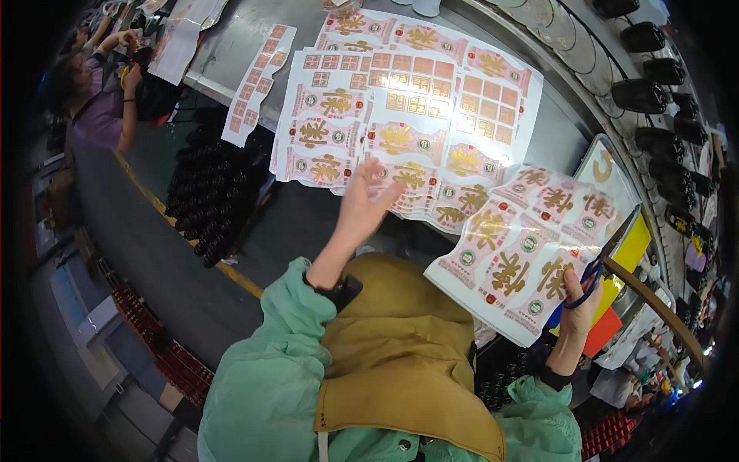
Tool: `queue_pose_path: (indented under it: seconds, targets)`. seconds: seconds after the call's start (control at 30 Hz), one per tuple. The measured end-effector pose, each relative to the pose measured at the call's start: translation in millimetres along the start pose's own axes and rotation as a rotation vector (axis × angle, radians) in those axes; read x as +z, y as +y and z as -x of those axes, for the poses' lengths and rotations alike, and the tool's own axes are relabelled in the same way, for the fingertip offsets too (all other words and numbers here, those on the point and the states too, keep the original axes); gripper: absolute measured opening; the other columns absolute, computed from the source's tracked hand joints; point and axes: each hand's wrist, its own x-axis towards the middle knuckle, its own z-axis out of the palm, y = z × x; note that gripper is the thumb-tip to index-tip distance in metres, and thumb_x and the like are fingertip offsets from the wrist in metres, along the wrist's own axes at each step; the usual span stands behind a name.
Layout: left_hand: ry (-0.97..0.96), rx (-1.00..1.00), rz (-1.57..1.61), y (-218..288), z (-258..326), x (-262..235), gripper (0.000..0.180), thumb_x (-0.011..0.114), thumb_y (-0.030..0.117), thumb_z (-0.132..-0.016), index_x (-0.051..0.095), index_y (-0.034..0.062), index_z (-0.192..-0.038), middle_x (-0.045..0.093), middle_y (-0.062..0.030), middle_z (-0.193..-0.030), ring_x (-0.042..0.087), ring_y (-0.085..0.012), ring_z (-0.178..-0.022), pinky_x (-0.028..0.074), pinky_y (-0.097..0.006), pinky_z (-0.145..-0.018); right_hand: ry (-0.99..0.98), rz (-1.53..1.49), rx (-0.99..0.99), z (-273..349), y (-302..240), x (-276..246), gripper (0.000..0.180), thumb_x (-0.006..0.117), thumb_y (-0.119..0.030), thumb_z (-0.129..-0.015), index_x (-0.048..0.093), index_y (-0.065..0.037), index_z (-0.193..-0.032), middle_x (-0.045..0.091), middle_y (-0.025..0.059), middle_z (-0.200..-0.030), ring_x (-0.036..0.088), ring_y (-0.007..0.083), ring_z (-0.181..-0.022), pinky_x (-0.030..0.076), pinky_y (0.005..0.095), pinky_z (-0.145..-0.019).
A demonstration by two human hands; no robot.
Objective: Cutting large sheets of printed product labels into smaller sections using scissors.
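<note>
Head view. The left hand (368, 199) was spread flat, fingers reaching onto the label sheets (400, 115) fanned across the grey table (554, 142) ahead of it, apparently to separate one. The right hand (579, 302) gripped blue-handled scissors (608, 254) and pinched a cut sheet (512, 254) with the thumb, holding it raised just left of the blades. Dark bottles (206, 202) lay left of the left hand.

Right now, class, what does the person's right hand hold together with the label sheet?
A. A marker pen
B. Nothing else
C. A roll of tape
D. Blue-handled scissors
D: the right hand grips the label sheet with its fingers through the blue loops of the scissors, whose blades point up and away.
</note>
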Motion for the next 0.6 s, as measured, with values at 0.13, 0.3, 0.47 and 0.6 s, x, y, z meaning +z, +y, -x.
queue_pose_path:
  seconds: [0.13,0.3,0.47,0.6]
  targets:
    - [0.246,0.023,-0.717,-1,-47,-9,0.081,0.083,0.035,-0.066,0.046,-0.0114,-0.121,0.053,-0.0241,-0.115,0.058,-0.0330,-0.097,0.049,-0.040,-0.081,-0.028,0.039,0.011,1,2,-5,0.045,0.067,0.002,-0.079,0.051,0.002,-0.121,0.063,0.0114,-0.112,0.063,0.0177,-0.096,0.049,0.0291,-0.087]
    - [0.281,-0.181,-0.941,10,-59,12,0.093,0.091,0.043,-0.047,0.050,-0.0127,-0.111,0.061,-0.0238,-0.103,0.061,-0.0337,-0.096,0.050,-0.038,-0.085,-0.065,-0.008,-0.003,-4,15,0,0.046,0.067,0.003,-0.079,0.050,0.002,-0.122,0.064,0.0092,-0.110,0.062,0.0156,-0.097,0.047,0.0279,-0.087]
    - [0.150,-0.358,-0.887,22,-70,17,0.095,0.091,0.044,-0.044,0.051,-0.0111,-0.111,0.061,-0.0222,-0.107,0.058,-0.0318,-0.101,0.049,-0.039,-0.088,-0.070,0.062,0.017,-5,21,9,0.045,0.070,0.000,-0.079,0.051,0.003,-0.120,0.065,0.0070,-0.102,0.063,0.0117,-0.086,0.049,0.0233,-0.079]
    - [0.213,-0.288,-1.057,19,-66,26,0.092,0.089,0.044,-0.049,0.053,-0.0110,-0.113,0.055,-0.0184,-0.115,0.048,-0.0309,-0.112,0.047,-0.039,-0.090,-0.094,0.043,0.015,-5,22,12,0.045,0.070,0.001,-0.080,0.051,0.004,-0.120,0.065,0.0077,-0.102,0.063,0.0121,-0.088,0.048,0.0234,-0.080]
